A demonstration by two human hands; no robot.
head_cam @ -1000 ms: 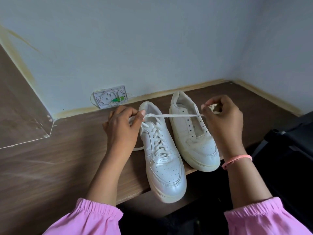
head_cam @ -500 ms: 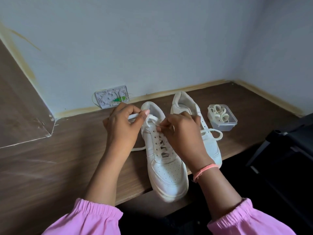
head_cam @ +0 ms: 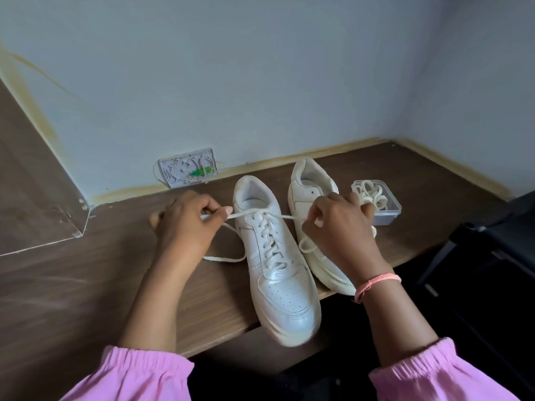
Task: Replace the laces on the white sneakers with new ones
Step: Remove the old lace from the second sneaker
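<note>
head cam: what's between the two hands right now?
In the head view, the laced sneaker lies between the left hand and right hand; the lace they pinch stretches across its top eyelets.

A wide stretch of bare wooden desk (head_cam: 86, 285) lies open to the left of the two sneakers (head_cam: 278, 256), reaching the far wall. On the right, a small plastic box (head_cam: 388, 211) just beside the right sneaker (head_cam: 309, 195) narrows the room there, and a dark chair (head_cam: 498, 241) stands off the desk's right edge. A wall plate (head_cam: 188, 170) sits at the far wall, left of the shoes.
</note>
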